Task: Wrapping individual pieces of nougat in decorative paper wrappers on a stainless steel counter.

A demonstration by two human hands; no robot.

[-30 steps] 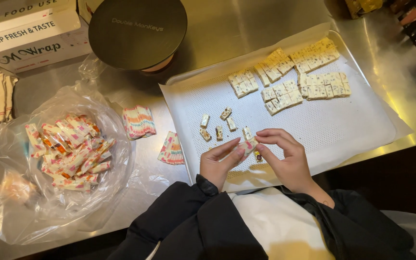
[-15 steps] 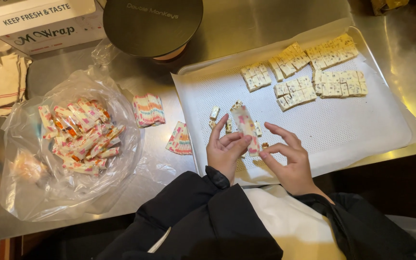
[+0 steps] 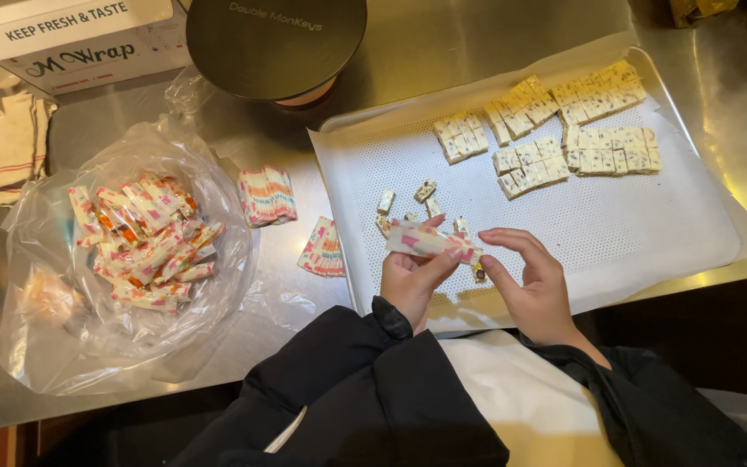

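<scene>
Left hand (image 3: 412, 277) closed on a candy (image 3: 430, 242), long and flat, half covered in a glossy white wrapper with pink and orange marks. Held over the near edge of the tray (image 3: 702, 251), tilted a little. Right hand (image 3: 533, 281) just beside, fingers bent and narrow, thumb and forefinger pinching the right end of the same wrapper.

Tray of pale metal, lined with dotted white paper. Far on it, rows of square candy blocks (image 3: 564, 130), cream and yellowish, packed close. Near the hands, a few small loose pieces (image 3: 425, 192).

On the shiny steel desk (image 3: 443, 43), two small stacks of flat wrappers (image 3: 267, 196), one fanned. At left, a clear, crinkled plastic bag (image 3: 54, 337) full of wrapped candies (image 3: 144, 242). Behind, a round dark lid (image 3: 274, 43) and a cardboard box (image 3: 71, 35).
</scene>
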